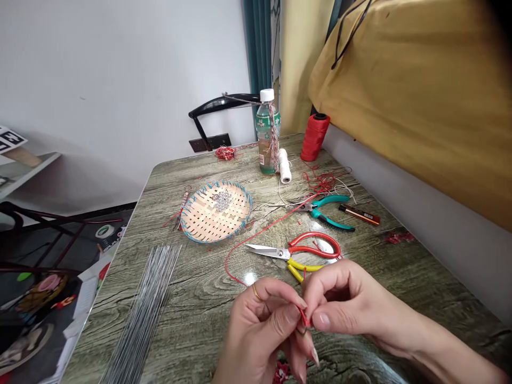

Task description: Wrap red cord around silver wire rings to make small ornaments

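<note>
Above the grey-brown wood-grained desk point(192, 320), the left hand point(266, 322) pinches a thin red cord point(304, 317); the right hand point(340, 298) pinches it just beside. A steady left pinch and light, even tension probably suit such fine work.

On table point(192, 309): wire bundle point(144, 314) front-left, woven basket point(204, 224) behind, rightward. Front-right of basket: scissors point(282, 253), with pliers point(332, 201) behind. Toward back: bottle point(264, 141), small spool point(284, 168) just right, large spool point(315, 140) farther right. Thread tangle point(325, 183) between large spool and pliers. Before scissors: left hand point(266, 325), right hand point(340, 304), thread point(303, 317) between.
</note>
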Demonstrator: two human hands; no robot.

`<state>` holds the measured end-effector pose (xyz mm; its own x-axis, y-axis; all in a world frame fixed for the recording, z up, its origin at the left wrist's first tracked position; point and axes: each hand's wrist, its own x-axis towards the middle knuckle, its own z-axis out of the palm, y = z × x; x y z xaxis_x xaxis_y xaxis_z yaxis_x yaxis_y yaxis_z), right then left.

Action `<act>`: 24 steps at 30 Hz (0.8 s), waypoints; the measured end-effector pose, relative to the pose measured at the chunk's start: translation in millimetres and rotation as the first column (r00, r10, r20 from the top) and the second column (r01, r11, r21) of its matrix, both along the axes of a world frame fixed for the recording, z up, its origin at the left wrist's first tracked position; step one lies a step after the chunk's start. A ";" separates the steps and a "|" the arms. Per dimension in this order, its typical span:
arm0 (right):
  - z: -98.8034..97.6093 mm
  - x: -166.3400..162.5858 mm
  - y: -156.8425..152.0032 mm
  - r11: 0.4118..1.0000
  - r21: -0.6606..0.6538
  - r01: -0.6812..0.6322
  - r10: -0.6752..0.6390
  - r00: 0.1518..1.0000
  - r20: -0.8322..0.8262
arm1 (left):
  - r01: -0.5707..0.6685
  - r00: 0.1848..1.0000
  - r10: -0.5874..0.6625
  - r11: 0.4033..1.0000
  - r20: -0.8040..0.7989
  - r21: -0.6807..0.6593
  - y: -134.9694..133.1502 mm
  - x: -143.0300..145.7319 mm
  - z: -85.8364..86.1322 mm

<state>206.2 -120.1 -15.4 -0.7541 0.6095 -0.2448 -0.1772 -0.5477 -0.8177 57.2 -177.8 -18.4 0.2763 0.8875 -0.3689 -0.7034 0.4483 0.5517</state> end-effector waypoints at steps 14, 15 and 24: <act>-3.5 3.2 8.8 0.998 0.021 -0.059 0.058 0.996 0.074 | 0.138 0.555 0.475 0.757 -0.683 0.638 -1.9 -12.5 6.1; -3.6 3.5 9.2 0.998 0.009 -0.066 0.066 0.995 0.078 | 0.207 0.497 0.520 0.707 -0.695 0.677 -0.5 -15.1 6.8; -10.2 3.9 10.7 0.990 -0.076 -0.120 0.129 0.984 0.125 | 0.451 0.343 0.657 0.512 -0.672 0.731 0.0 -21.7 3.2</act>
